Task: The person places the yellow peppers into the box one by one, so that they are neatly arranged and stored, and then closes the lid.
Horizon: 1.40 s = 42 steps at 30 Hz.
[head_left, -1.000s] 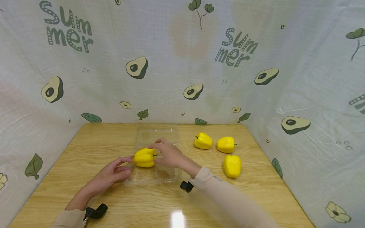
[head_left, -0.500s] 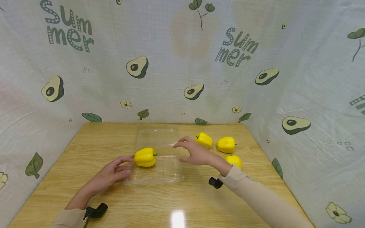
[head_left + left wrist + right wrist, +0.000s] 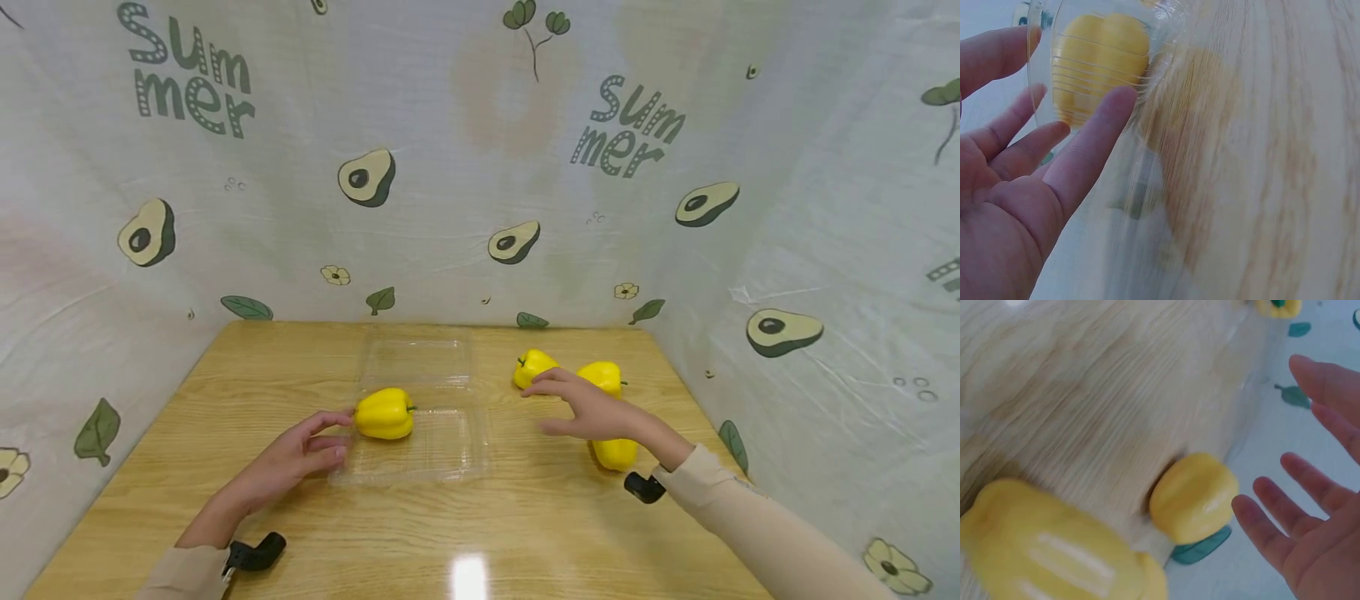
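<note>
A yellow bell pepper [image 3: 384, 414] lies on its side in the left half of a clear plastic container [image 3: 452, 454], stem to the right. My left hand [image 3: 281, 471] is at the container's left side, fingers loosely extended; in the left wrist view, the thumb [image 3: 1100, 128] and fingertips touch its clear wall. Three more yellow bell peppers lie on the right: one at the back left [image 3: 531, 365], one at the back right [image 3: 606, 377], one in front [image 3: 617, 455]. My right hand [image 3: 596, 408] hovers over them, holding nothing, fingers spread, partly hiding them.
The container's clear lid [image 3: 417, 358] lies folded back behind it on the wooden table [image 3: 360, 542]. Printed cloth [image 3: 435, 192] surrounds the table at the back and both sides. A black wrist camera [image 3: 643, 487] sits under the right sleeve.
My right hand has moved right, away from the bell pepper in the container, to above the other bell peppers. My left hand stays at the container's left side.
</note>
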Tool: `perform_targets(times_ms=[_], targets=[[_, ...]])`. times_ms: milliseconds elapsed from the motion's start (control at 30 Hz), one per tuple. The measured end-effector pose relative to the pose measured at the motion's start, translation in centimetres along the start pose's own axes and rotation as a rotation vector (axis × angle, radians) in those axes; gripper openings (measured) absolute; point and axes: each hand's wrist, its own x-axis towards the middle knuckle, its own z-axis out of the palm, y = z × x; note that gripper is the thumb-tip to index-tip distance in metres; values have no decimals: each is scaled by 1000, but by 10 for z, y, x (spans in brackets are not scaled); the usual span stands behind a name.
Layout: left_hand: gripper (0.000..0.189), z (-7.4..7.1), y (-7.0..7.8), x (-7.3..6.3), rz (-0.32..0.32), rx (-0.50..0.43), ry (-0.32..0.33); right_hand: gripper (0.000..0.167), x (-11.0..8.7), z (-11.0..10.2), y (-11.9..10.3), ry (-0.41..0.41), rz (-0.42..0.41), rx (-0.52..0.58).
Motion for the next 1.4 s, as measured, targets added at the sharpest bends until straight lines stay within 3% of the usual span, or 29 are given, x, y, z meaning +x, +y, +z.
perform_targets(times_ms=[333, 700, 1000, 1400], targets=[[51, 1, -5, 2, -2, -19, -12, 50, -43, -10, 31, -30, 53, -5], [48, 3, -2, 0, 8, -9, -14, 62, -78, -20, 51, -84, 106, 15], [48, 3, 0, 0, 4, 5, -3, 72, -93, -19, 63, -100, 71, -27], [49, 4, 6, -2, 18, 11, -12, 67, -98, -13, 74, -122, 59, -74]])
